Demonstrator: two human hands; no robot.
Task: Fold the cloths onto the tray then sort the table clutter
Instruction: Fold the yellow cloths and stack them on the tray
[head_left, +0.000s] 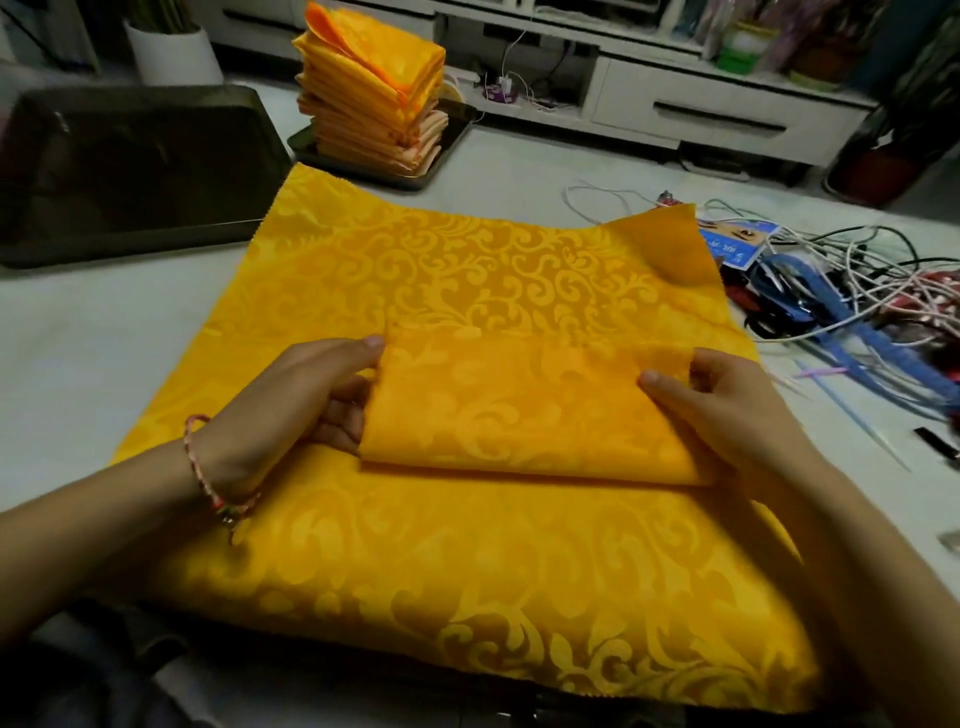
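The left hand and right hand are pinching opposite ends of the yellow cloth flap, lying crosswise at frame centre, with the tray sitting beyond at upper centre.

The large yellow woven cloth has a scroll damask pattern with a soft sheen; its turned-over flap looks duller. The dark rectangular tray is glossy and reflective. The pale tabletop is smooth. The tangled white cables look plastic-coated.
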